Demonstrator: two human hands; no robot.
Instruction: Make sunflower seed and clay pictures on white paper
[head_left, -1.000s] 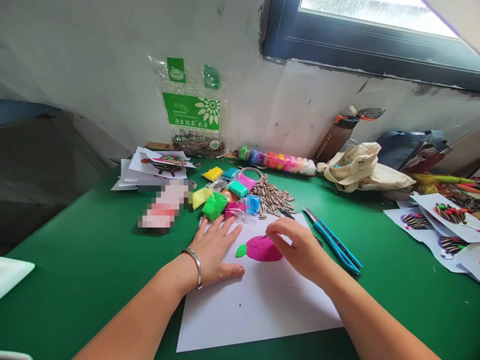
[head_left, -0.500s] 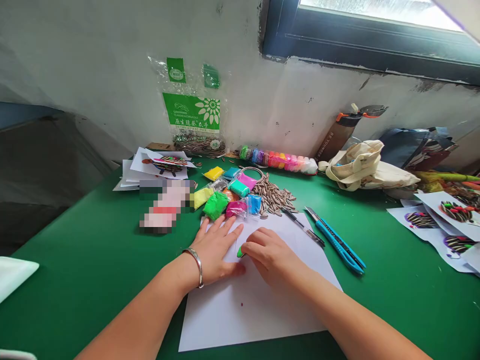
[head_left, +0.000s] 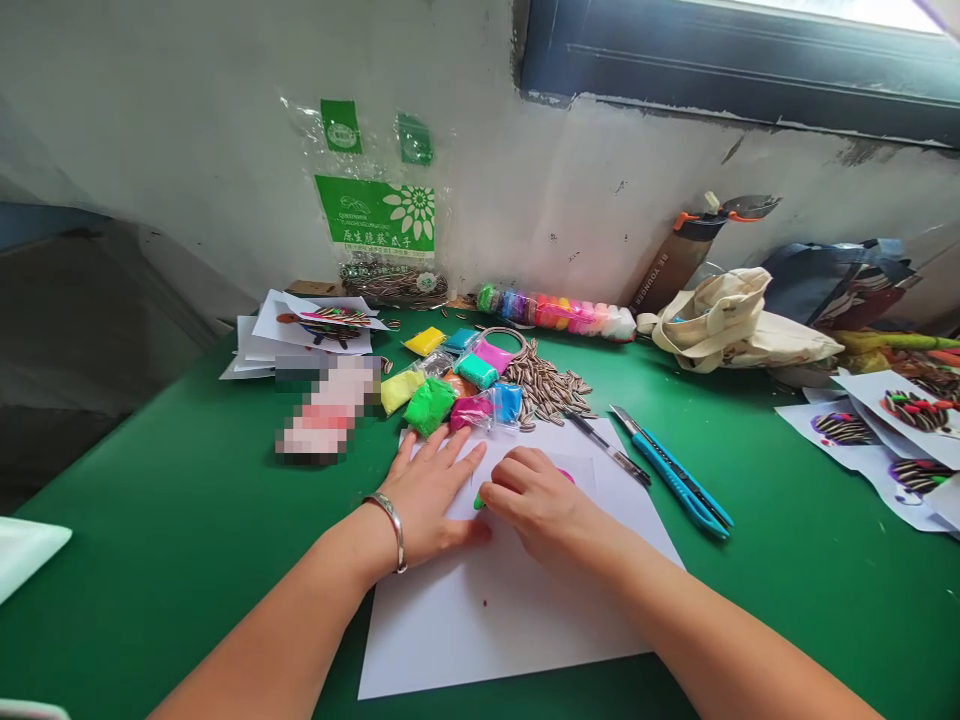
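My left hand [head_left: 431, 492] lies flat with fingers spread on a sheet of white paper [head_left: 442, 640], its fingertips just below a bag of green clay [head_left: 430, 405]. Curled closed over the paper, my right hand [head_left: 536, 500] has its fingertips on a small piece of green clay [head_left: 479, 499], mostly hidden by the fingers. Behind that hand shows a bit of pink clay [head_left: 565, 476], with a faint clear sheet around it. A tiny dark red speck [head_left: 485, 603] sits lower on the paper.
Clay packets [head_left: 477, 371] and a pile of sunflower seeds [head_left: 551, 385] lie beyond the paper. A pen [head_left: 611, 450] and a blue utility knife [head_left: 679, 480] lie at its right. Decorated papers [head_left: 300, 325] are stacked at left, others [head_left: 844, 430] at right. A seed bag [head_left: 379, 220] leans against the wall.
The view has tilted down slightly. My right hand has shifted a little at the green clay, and the pink clay behind it has come into sight. My left hand stays in place.
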